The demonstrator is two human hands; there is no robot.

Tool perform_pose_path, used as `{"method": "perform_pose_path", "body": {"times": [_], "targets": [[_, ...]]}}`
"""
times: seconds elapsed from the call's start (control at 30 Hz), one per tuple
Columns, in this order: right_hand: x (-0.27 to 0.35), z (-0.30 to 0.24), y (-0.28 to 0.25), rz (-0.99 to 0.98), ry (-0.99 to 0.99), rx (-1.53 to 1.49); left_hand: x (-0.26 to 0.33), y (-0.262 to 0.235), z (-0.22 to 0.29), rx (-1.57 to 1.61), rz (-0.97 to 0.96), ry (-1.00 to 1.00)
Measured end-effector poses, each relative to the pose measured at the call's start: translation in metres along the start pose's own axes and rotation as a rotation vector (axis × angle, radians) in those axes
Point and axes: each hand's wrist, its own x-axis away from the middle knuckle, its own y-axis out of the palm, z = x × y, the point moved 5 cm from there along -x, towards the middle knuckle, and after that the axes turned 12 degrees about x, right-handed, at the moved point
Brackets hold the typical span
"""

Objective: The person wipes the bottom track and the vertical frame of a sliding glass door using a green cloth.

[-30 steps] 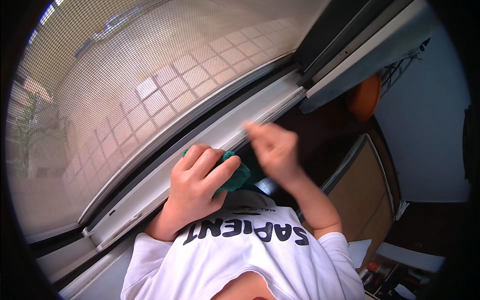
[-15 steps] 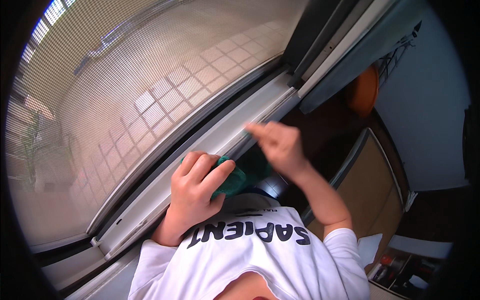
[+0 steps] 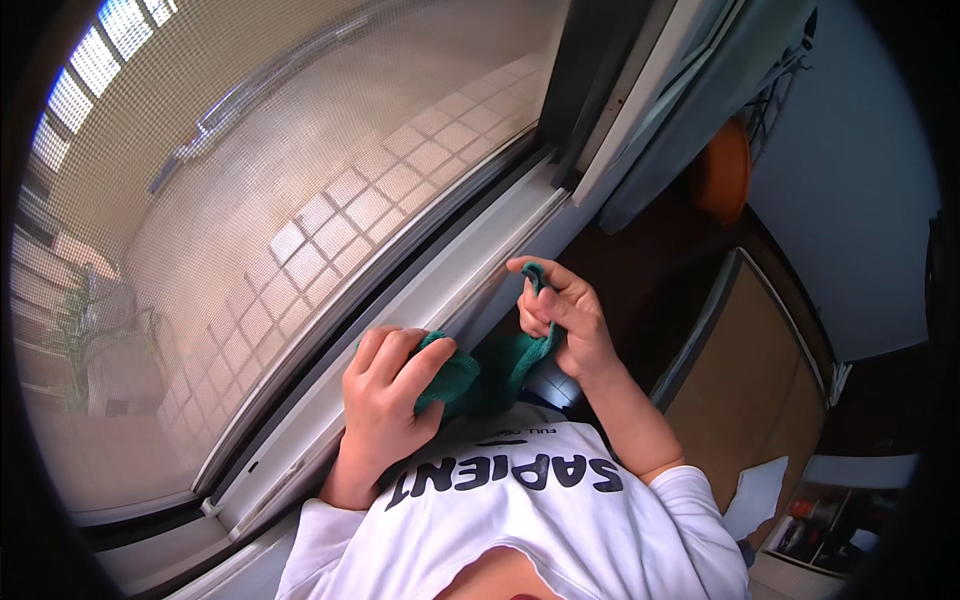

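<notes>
Since the earlier frame, right hand (image 3: pixel 560 318) has turned, thumb now showing; at 3 o'clock, it pinches an edge of green cloth (image 3: pixel 508 364). Left hand (image 3: pixel 388 382), 8 o'clock, clamped on bunched end. Cloth near 6 o'clock: partly gathered, remainder slack.

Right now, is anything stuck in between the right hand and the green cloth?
No, nothing visible is in between. The right hand already has part of the green cloth in its fingers, and the left hand holds a bunched part.
</notes>
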Motion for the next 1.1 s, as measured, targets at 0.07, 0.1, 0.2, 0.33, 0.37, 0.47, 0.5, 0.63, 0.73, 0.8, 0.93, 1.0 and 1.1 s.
{"method": "perform_pose_path", "body": {"times": [0.07, 0.1, 0.2, 0.33, 0.37, 0.47, 0.5, 0.63, 0.73, 0.8, 0.93, 1.0, 1.1], "targets": [[0.006, 0.006, -0.002, 0.025, -0.004, -0.039, 0.001, 0.000, 0.000, -0.002, 0.003, -0.001], [0.007, 0.008, -0.004, -0.003, -0.004, -0.099, 0.001, 0.000, 0.000, -0.006, 0.001, -0.007], [0.009, 0.013, -0.012, 0.033, 0.043, -0.167, -0.001, 0.001, 0.001, -0.006, -0.005, -0.015], [0.011, 0.014, -0.016, 0.083, 0.080, -0.183, 0.001, 0.000, 0.001, -0.002, -0.007, -0.036], [0.011, 0.014, -0.016, 0.110, 0.094, -0.189, 0.001, 0.000, 0.000, 0.002, -0.010, -0.043], [0.012, 0.018, -0.020, 0.171, 0.119, -0.239, 0.001, -0.002, 0.002, 0.089, 0.041, -0.010], [0.012, 0.020, -0.021, 0.186, 0.126, -0.261, 0.003, -0.004, 0.003, 0.149, 0.099, 0.053], [0.014, 0.018, -0.018, 0.178, 0.100, -0.260, 0.013, -0.008, -0.003, 0.598, 0.271, 0.151], [0.017, 0.011, -0.007, 0.155, 0.069, -0.260, 0.018, -0.001, -0.026, 1.012, 0.231, 0.028], [0.019, 0.007, -0.003, 0.178, 0.036, -0.219, 0.013, 0.002, -0.028, 1.218, 0.225, -0.111], [0.021, 0.003, -0.006, 0.233, -0.049, -0.066, -0.008, 0.018, -0.010, 1.393, 0.082, -0.307], [0.024, 0.001, -0.006, 0.254, -0.072, -0.003, -0.004, 0.031, -0.010, 1.391, 0.013, -0.300], [0.023, -0.005, -0.004, 0.311, -0.186, 0.213, -0.008, 0.046, -0.018, 1.006, -0.130, -0.396]]}}
